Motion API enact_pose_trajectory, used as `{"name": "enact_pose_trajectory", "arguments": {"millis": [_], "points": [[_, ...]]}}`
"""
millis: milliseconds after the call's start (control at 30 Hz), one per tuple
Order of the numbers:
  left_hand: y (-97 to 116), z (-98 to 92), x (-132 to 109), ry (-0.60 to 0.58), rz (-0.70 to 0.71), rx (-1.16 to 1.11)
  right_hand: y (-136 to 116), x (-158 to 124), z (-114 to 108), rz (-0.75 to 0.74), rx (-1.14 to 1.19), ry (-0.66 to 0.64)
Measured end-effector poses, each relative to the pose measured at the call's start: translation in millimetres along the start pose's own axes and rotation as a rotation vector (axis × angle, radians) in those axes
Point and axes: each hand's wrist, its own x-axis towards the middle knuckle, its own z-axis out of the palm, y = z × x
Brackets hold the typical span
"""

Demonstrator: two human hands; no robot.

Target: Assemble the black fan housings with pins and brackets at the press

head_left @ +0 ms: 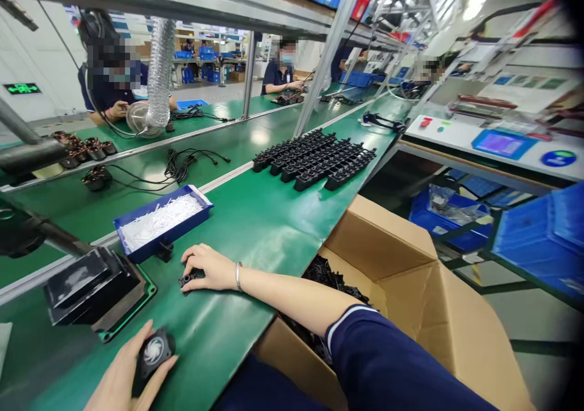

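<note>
My left hand [125,371], low in the view, is closed around a black square plastic housing [155,350] that has a pale swirl-bladed wheel in its face. Over the green bench top, my right hand [210,268] pinches a small black plastic part [187,279] between thumb and fingers; my fingers cover some of it. A silver bracelet circles that wrist. Just beyond the right hand lies another small black part [165,250], beside a blue tray [164,241] of thin white sticks. To the left of both hands stands a dark block-shaped fixture [91,283] on a green-edged plate.
Rows of black plastic parts [314,158] stand farther along the bench [255,241]. An open cardboard box [392,247] holding black parts sits under my right arm. Black cables [180,168] and copper-wound pieces [97,178] lie behind the tray. Co-workers sit across the bench.
</note>
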Motion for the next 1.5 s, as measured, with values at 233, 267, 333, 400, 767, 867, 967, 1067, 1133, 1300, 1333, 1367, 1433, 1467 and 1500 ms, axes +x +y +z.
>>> {"name": "enact_pose_trajectory", "arguments": {"millis": [233, 267, 333, 400, 767, 867, 967, 1067, 1133, 1300, 1333, 1367, 1433, 1467, 1500], "points": [[18, 7.3, -15, 0.003, -0.179, -0.509, -2, -6, 3, 0.054, 0.226, -0.005], [18, 8.1, -14, -0.004, -0.199, -0.555, -4, -5, 2, 0.073, 0.259, -0.003], [18, 9.1, -13, -0.019, -0.22, -0.607, -15, -2, -2, 0.111, 0.31, -0.001], [18, 9.2, -13, -0.027, -0.225, -0.632, -35, 0, -7, 0.116, 0.345, -0.011], [18, 5.2, -14, -0.026, -0.22, -0.589, -101, 0, 12, -0.168, 0.373, -0.084], [19, 4.8, -13, -0.036, -0.227, -0.586, -100, -4, 17, -0.162, 0.327, -0.093], [19, 4.5, -13, -0.053, -0.213, -0.593, -100, -9, 19, -0.137, 0.308, -0.081], [20, 3.3, -13, -0.046, -0.199, -0.585, -101, -12, 21, -0.097, 0.326, -0.079], [20, 2.2, -13, -0.035, -0.191, -0.575, -100, -12, 22, -0.087, 0.334, -0.102], [19, 3.9, -15, -0.022, -0.193, -0.561, -100, -15, 27, -0.078, 0.351, -0.118], [19, 4.5, -15, -0.02, -0.194, -0.562, -100, -16, 28, -0.079, 0.358, -0.111], [20, 4.2, -16, -0.017, -0.192, -0.564, -100, -16, 27, -0.082, 0.366, -0.111], [23, -2.3, -14, 0.0, -0.175, -0.555, -99, -10, 18, -0.086, 0.38, -0.125], [25, -9.5, -12, 0.025, -0.153, -0.536, -99, -3, 10, -0.09, 0.378, -0.124], [27, -19.8, -8, 0.062, -0.12, -0.505, -99, 6, 0, -0.099, 0.363, -0.105]]}}
